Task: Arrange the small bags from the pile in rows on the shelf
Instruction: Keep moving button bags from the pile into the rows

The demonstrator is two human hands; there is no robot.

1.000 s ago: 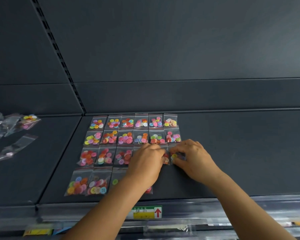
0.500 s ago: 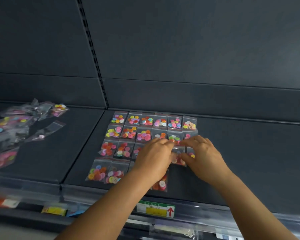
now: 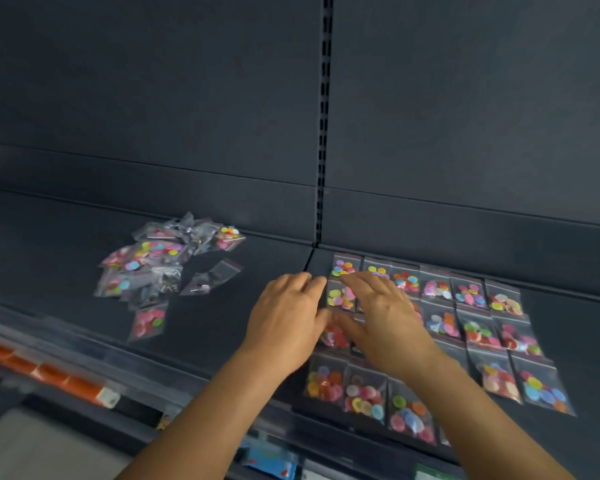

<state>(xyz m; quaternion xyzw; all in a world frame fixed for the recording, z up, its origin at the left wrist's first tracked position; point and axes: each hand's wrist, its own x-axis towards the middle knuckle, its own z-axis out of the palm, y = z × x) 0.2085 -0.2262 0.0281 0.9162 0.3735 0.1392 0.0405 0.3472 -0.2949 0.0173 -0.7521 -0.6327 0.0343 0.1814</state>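
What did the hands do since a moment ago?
Both hands let go of the bag at the right end of the third row. The left hand and right hand moved left across the rows of bags, fingers open, toward the pile. The laid rows stayed put.

Dark grey metal back panels (image 3: 153, 81), matte, horizontal seams. Slotted upright (image 3: 324, 116) runs vertically between two bays. Shelf (image 3: 66, 244) same dark grey, joint under the upright. Clear price rail (image 3: 174, 372) along front edge, blurred orange tags (image 3: 49, 374) below left. Light is dim and even.
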